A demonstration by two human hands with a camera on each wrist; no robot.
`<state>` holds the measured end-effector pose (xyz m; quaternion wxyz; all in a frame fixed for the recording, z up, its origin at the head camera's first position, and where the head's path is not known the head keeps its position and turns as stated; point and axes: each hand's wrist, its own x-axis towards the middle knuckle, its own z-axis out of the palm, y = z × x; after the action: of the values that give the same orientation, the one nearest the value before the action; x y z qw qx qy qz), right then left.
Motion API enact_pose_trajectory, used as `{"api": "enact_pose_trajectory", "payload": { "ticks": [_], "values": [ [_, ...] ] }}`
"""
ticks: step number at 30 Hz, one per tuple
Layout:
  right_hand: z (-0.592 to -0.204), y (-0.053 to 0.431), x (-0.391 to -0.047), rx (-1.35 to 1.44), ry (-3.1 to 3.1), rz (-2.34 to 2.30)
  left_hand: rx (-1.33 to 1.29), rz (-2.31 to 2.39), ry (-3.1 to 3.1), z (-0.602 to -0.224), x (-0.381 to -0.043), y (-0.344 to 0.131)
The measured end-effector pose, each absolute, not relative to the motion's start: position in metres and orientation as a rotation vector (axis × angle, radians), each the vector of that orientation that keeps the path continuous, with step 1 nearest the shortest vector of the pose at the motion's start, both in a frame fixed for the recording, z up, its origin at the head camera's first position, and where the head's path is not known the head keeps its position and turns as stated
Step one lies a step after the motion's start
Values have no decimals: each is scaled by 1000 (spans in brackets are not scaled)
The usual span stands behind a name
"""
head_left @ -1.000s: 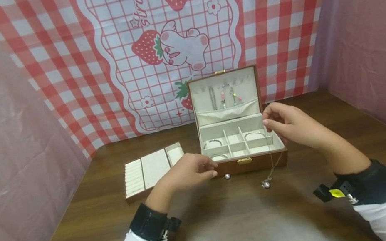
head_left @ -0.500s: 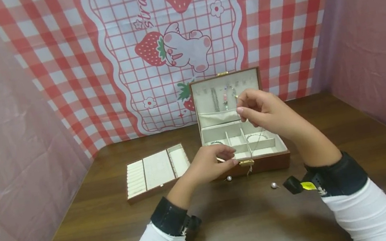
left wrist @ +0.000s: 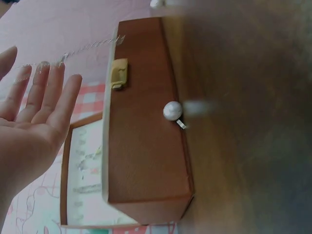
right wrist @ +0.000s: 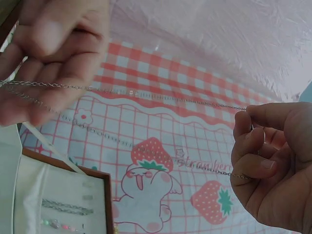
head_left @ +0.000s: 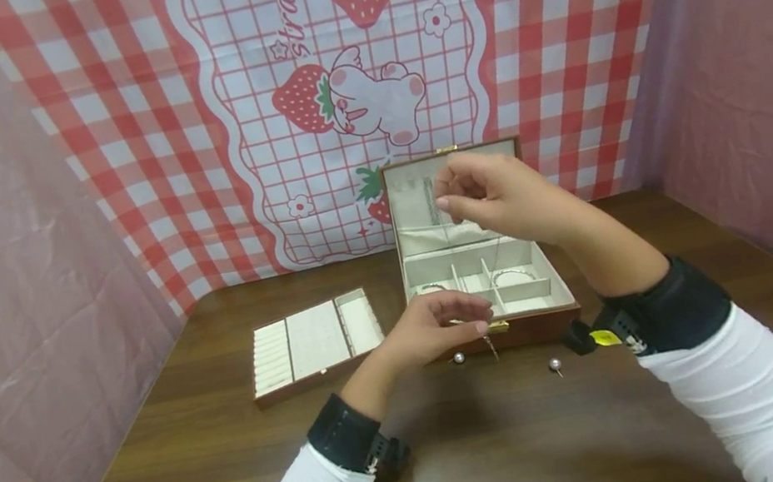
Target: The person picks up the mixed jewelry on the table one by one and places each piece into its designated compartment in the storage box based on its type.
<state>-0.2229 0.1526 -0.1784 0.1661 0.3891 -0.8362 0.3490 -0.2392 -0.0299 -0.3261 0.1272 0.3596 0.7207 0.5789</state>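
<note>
The necklace (right wrist: pixel 131 92) could slip or tangle: I pinch its fine chain with just the fingertips of my right hand (right wrist: pixel 278 168), and its two strands run close together, so a twist might cross them. The low end hangs in front of the jewelry box (left wrist: pixel 146 136), near the gold clasp (left wrist: pixel 119 73), where a tug could snag it. A low sweep might also knock the pearl stud (head_left: pixel 459 358) by the box or the other pearl stud (head_left: pixel 555 364), farther right.

From that pinch, the strands slope down to my left hand (left wrist: pixel 36 109), whose fingers are loosely extended, gripping nothing. The chain passes across those fingers; whether it touches them I can't tell.
</note>
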Motion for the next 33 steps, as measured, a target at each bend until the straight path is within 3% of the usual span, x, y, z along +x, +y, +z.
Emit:
{"api": "enact_pose_trajectory", "payload": {
  "ticks": [21,33],
  "values": [
    [-168,169,-227,816,-2384,1067,971,1684,2192,-330,-240,-31],
    [-220,194,-224,804,-2613,1287,856,1952,2221,-291,-244,-63]
  ]
}}
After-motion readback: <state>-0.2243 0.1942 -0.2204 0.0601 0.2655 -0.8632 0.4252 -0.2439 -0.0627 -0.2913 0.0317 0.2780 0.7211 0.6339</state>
